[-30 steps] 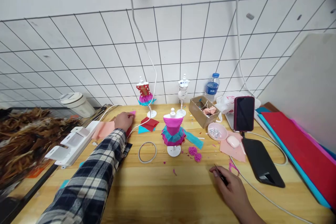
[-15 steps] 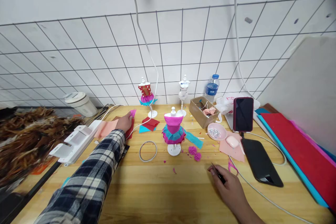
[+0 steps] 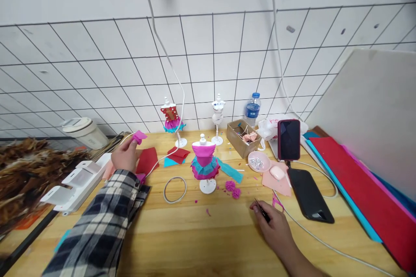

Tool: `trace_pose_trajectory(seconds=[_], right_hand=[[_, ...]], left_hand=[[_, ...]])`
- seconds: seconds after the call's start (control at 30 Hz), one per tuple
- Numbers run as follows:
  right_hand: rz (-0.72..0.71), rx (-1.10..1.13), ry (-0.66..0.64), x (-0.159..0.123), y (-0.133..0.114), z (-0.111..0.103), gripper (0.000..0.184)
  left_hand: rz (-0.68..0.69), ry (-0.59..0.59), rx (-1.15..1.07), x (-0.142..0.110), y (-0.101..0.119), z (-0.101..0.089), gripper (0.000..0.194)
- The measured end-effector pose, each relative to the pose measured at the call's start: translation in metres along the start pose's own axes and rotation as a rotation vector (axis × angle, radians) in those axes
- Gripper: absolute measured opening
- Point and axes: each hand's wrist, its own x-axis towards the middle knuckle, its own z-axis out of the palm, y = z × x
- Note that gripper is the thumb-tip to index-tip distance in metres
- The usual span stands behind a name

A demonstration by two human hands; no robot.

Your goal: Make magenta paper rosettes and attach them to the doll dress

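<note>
My left hand (image 3: 125, 156) is raised at the left of the wooden table (image 3: 208, 238), pinching a small magenta paper piece (image 3: 139, 136) above red paper (image 3: 147, 160) and peach paper. My right hand (image 3: 274, 227) rests on the table at the front right, closed on a thin dark tool (image 3: 261, 212). Between them stands a small mannequin in a pink and teal dress (image 3: 204, 161), with two magenta paper flowers (image 3: 232, 188) by its base.
Two more mannequins (image 3: 170, 117) stand near the tiled wall with a water bottle (image 3: 251, 110) and a cardboard box (image 3: 243, 137). A white ring (image 3: 174, 189), bead dish (image 3: 258, 162), phones (image 3: 308, 194), coloured sheets (image 3: 364, 181), power strip (image 3: 74, 179) and feathers (image 3: 29, 169) surround.
My left hand has lifted the magenta piece off the paper stack and drawn back to the left. The right hand has barely moved. The camera has shifted slightly.
</note>
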Motion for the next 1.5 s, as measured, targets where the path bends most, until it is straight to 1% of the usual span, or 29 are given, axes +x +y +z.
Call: trace_pose_trajectory(seconds=[0.07,0.13,0.2,0.23,0.27,0.3,0.37,0.4,0.47,0.53,0.6,0.63,0.7,0.77,0.83,0.87,0.9,0.97,1.0,1.03,1.07,1.1,1.17,1.2,1.27,1.33,1.4,1.47,1.5], right_hand=[[0.015,0.022,0.02,-0.003,-0.002,-0.002,0.036],[0.018,0.065,0.029,-0.006,-0.007,-0.001,0.037],[0.014,0.129,-0.017,-0.008,-0.019,0.003,0.037],[0.013,0.174,-0.063,-0.008,-0.027,0.007,0.038],[0.028,0.226,-0.133,-0.006,-0.036,0.013,0.041],[0.042,0.294,-0.206,-0.004,-0.046,0.02,0.048],[0.051,0.468,-0.29,0.001,-0.065,0.035,0.063],[0.058,0.537,-0.309,0.003,-0.072,0.042,0.066],[0.075,0.598,-0.348,0.007,-0.079,0.053,0.058],[0.103,0.561,-0.304,0.007,-0.077,0.056,0.041],[0.108,0.477,-0.213,0.007,-0.069,0.053,0.031],[0.097,0.452,-0.183,0.006,-0.064,0.05,0.029],[0.074,0.48,-0.195,0.006,-0.056,0.044,0.026],[0.089,0.579,-0.269,0.006,-0.052,0.039,0.025],[0.099,0.66,-0.365,0.006,-0.055,0.035,0.024],[0.079,0.675,-0.409,0.006,-0.059,0.033,0.023],[0.043,0.674,-0.444,0.005,-0.064,0.031,0.021],[-0.052,0.634,-0.484,0.005,-0.077,0.025,0.016],[-0.09,0.6,-0.478,0.005,-0.083,0.022,0.013],[-0.119,0.561,-0.461,0.005,-0.088,0.019,0.011],[-0.133,0.53,-0.436,0.005,-0.091,0.016,0.009],[-0.13,0.514,-0.404,0.006,-0.092,0.013,0.009],[-0.085,0.531,-0.336,0.008,-0.088,0.01,0.01],[-0.053,0.555,-0.307,0.01,-0.084,0.009,0.011],[0.009,0.584,-0.274,0.013,-0.072,0.009,0.015],[0.051,0.574,-0.279,0.017,-0.061,0.009,0.018],[0.076,0.561,-0.305,0.019,-0.053,0.009,0.019],[0.067,0.565,-0.365,0.019,-0.053,0.009,0.019],[0.044,0.559,-0.408,0.018,-0.055,0.009,0.018]], left_hand=[[0.016,0.054,-0.014,-0.044,0.009,-0.023,0.045],[0.113,-0.022,-0.095,-0.102,0.016,-0.04,0.033],[0.143,-0.229,-0.275,-0.161,0.025,-0.047,0.024],[0.114,-0.32,-0.383,-0.185,0.03,-0.048,0.023],[0.049,-0.419,-0.461,-0.205,0.036,-0.048,0.023],[-0.04,-0.502,-0.513,-0.22,0.042,-0.046,0.023],[-0.177,-0.631,-0.592,-0.236,0.052,-0.042,0.026],[-0.225,-0.682,-0.626,-0.239,0.056,-0.04,0.028],[-0.289,-0.751,-0.677,-0.242,0.06,-0.035,0.031],[-0.321,-0.755,-0.697,-0.243,0.059,-0.031,0.034],[-0.318,-0.736,-0.669,-0.245,0.055,-0.028,0.035],[-0.29,-0.733,-0.64,-0.246,0.053,-0.027,0.035],[-0.16,-0.74,-0.574,-0.247,0.05,-0.026,0.033],[0.019,-0.751,-0.553,-0.248,0.05,-0.028,0.032],[0.15,-0.784,-0.645,-0.249,0.055,-0.033,0.032],[0.179,-0.826,-0.725,-0.25,0.059,-0.035,0.039],[0.185,-0.89,-0.817,-0.251,0.063,-0.038,0.054],[0.136,-1.085,-0.945,-0.253,0.074,-0.042,0.081],[0.088,-1.184,-0.969,-0.255,0.079,-0.043,0.086],[0.04,-1.259,-0.955,-0.256,0.083,-0.044,0.086],[-0.001,-1.3,-0.912,-0.257,0.087,-0.044,0.08],[-0.035,-1.321,-0.849,-0.258,0.09,-0.044,0.068],[-0.084,-1.328,-0.706,-0.259,0.091,-0.044,0.042],[-0.104,-1.322,-0.653,-0.258,0.09,-0.044,0.037],[-0.135,-1.29,-0.591,-0.255,0.085,-0.044,0.04],[-0.131,-1.232,-0.557,-0.248,0.078,-0.046,0.042],[-0.044,-1.206,-0.496,-0.24,0.072,-0.052,0.042],[0.145,-1.186,-0.397,-0.23,0.068,-0.058,0.039],[0.236,-1.158,-0.352,-0.227,0.069,-0.061,0.051]])
